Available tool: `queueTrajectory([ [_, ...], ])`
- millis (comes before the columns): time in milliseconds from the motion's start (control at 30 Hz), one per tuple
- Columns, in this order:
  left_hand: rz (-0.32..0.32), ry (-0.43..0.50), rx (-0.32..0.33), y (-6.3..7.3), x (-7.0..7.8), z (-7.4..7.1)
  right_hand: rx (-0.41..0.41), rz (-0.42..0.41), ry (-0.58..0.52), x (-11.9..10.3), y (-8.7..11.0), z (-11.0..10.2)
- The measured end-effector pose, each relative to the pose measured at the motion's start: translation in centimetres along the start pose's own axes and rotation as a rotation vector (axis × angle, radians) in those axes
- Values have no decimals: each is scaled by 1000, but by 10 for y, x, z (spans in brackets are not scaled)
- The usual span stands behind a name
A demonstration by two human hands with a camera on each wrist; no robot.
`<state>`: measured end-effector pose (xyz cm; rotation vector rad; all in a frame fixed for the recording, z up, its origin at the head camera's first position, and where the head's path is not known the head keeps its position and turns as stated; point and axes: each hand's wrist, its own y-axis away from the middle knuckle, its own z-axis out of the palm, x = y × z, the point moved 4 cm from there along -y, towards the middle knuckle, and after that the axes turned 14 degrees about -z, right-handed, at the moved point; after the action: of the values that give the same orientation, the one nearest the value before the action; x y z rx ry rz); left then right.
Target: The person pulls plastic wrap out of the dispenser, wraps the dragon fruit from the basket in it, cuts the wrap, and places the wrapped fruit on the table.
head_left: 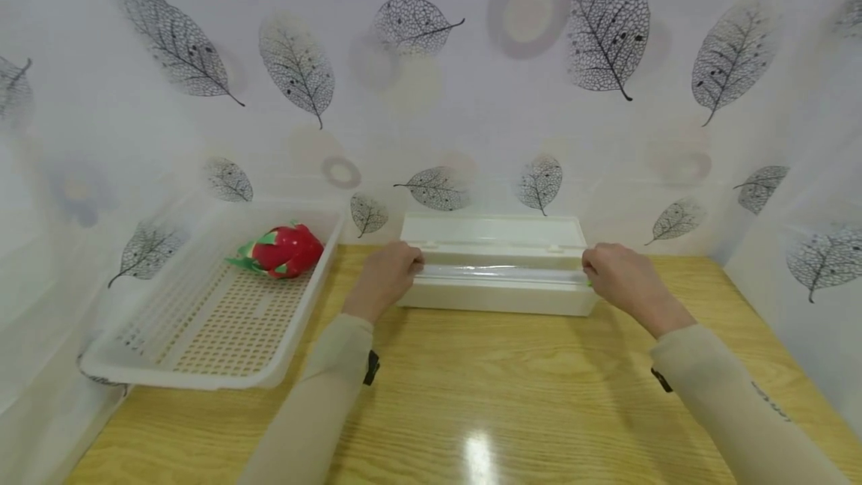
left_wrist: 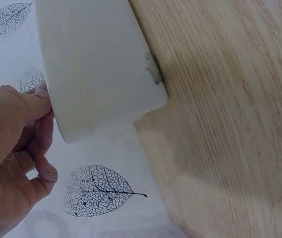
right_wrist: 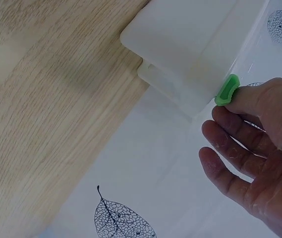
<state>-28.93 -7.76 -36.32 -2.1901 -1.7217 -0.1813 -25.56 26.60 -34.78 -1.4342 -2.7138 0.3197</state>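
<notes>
The box sits on the table, between the two hands, one at each end. Its lid is raised, leaning back beyond the hands, and clear film lies across the top, level with them, catching the light.

The left hand is at the box's left end, thumb and forefinger pinched together right at its edge, the other fingers curled below. They seem to be clamped on the film, though it is too clear to be sure from the wrist view.

The right hand is at the other end, with a green tab clamped at its thumb tip; the fingers bend in just beneath, apart from one another.

To the left of the left hand, near it but apart, is a white tray with a slotted floor. A dragon fruit, red with green tips, lies in its far right part, the nearest corner to that hand. Beyond both hands hangs a leaf-printed sheet.
</notes>
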Motion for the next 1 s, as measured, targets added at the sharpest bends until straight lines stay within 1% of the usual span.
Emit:
queueTrajectory([
  [167, 57, -82, 96, 0, -4, 2, -10, -9, 24, 0, 2, 1],
  [233, 71, -110, 113, 0, -5, 4, -7, -19, 37, 0, 3, 1],
  [467, 53, -151, 111, 0, -6, 3, 47, -68, 77, -1, 6, 1],
  [700, 44, -166, 120, 1, -5, 1, 35, -53, 81, 0, 7, 2],
  [867, 67, -193, 160, 3, -4, -2, 40, -57, 91, 0, 8, 1],
  [933, 75, -209, 167, 3, -4, -2, 42, -62, 97, -1, 8, 1],
  [1000, 71, -223, 161, 4, -5, -3, 43, -70, 104, -1, 9, 1],
])
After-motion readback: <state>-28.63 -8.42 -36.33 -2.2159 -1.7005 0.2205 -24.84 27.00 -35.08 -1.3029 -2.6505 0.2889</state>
